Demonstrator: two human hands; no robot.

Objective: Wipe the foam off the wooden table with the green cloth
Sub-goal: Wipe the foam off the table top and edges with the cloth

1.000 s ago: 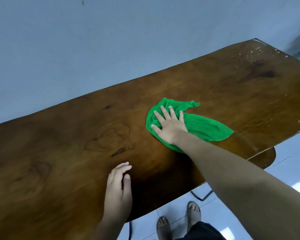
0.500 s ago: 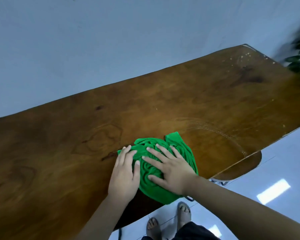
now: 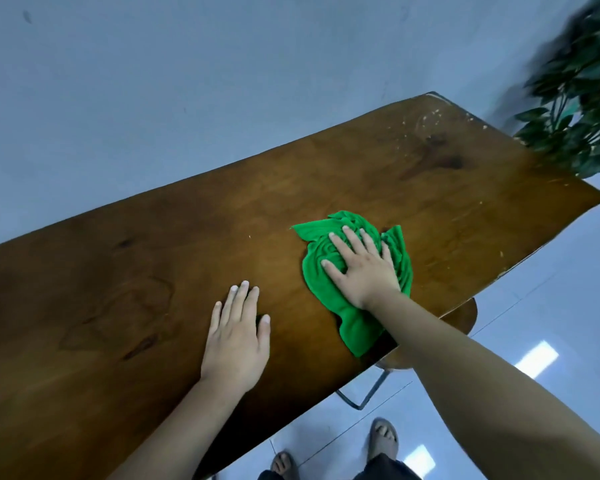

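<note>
Green cloth [image 3: 347,271] part-hidden under flat right hand [image 3: 364,268] (fingers spread), plant [image 3: 582,98] blurred

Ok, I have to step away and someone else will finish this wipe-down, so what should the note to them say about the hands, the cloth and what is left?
Right hand: flat, fingers spread, pressing on the green cloth; no closed grip.
Left hand: flat on the bare wooden table, apart from the cloth, holding nothing.
Cloth: bunched near the table's front edge, right of centre, one end trailing toward the edge.
Done: the wood around and left of the cloth shows no foam.
Left: pale flecks sit near the far right corner, beside the plant; probably foam residue, so wipe there next.
</note>
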